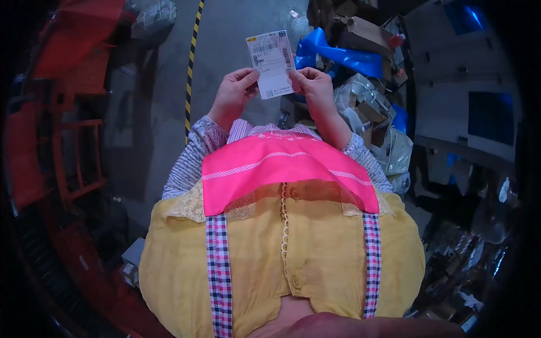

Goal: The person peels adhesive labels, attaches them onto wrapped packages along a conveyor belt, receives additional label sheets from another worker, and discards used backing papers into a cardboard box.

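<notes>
Two piles flank me: parcels and bags [372,107] heaped right, a red conveyor frame [62,129] left. My left hand [234,90] and right hand [315,87] pinch a shipping label [272,63] by its lower corners, held up above the concrete floor [236,34]. I'm reading it; next needs steady holding.

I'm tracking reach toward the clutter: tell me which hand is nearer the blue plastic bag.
Right. The right hand grips the label just below the blue plastic bag; the left hand holds the label's far edge.
</notes>
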`<state>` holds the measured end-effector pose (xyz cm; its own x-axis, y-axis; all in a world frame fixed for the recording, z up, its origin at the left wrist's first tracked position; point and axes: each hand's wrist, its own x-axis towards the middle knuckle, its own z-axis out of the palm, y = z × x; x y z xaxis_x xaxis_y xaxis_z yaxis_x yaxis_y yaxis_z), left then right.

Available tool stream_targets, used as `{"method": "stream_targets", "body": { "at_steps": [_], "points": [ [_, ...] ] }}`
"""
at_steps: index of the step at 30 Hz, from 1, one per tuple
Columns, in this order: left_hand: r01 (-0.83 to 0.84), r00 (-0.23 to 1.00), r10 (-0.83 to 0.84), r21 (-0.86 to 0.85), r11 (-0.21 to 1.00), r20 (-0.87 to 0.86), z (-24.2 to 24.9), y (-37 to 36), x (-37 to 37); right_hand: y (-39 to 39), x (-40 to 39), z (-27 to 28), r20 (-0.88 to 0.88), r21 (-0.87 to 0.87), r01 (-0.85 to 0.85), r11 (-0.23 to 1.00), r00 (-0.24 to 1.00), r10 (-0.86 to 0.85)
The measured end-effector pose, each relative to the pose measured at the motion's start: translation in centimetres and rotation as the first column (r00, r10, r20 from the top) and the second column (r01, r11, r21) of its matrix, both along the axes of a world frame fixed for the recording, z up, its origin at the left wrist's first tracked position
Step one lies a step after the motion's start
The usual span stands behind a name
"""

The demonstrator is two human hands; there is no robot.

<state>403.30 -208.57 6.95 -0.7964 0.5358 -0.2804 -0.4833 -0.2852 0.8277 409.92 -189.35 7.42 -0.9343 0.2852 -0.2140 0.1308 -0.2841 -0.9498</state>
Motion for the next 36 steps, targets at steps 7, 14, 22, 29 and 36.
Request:
{"method": "stream_targets", "body": {
  "at_steps": [7, 14, 22, 29, 36],
  "points": [
    [0.030, 0.983, -0.029, -0.007, 1.000, 0.183, -3.9, 0.0, -19.7, 0.4, -19.5, -4.0, 0.190, -0.034, 0.004, 0.999, 0.982, 0.003],
    [0.166, 0.953, -0.132, -0.105, 0.981, 0.273, -6.5, -1.8, -42.8, -1.3, -40.6, -5.8, 0.316, -0.021, 0.045, 0.999, 0.948, -0.036],
    [0.176, 0.949, -0.129, -0.147, 0.973, 0.287, -7.6, 5.0, -61.8, 3.9, -58.5, -5.8, 0.332, 0.115, 0.079, 0.990, 0.936, -0.113],
    [0.127, 0.987, -0.094, -0.287, 0.950, 0.127, -8.0, 14.3, -81.2, 14.9, -77.7, -7.2, 0.190, 0.068, 0.062, 0.996, 0.979, -0.074],
    [-0.165, 0.973, 0.189, -0.177, 0.970, 0.133, -4.3, 22.0, -101.2, 30.6, -93.5, -2.4, 0.113, 0.215, -0.046, 0.976, 0.993, 0.022]
  ]
}}
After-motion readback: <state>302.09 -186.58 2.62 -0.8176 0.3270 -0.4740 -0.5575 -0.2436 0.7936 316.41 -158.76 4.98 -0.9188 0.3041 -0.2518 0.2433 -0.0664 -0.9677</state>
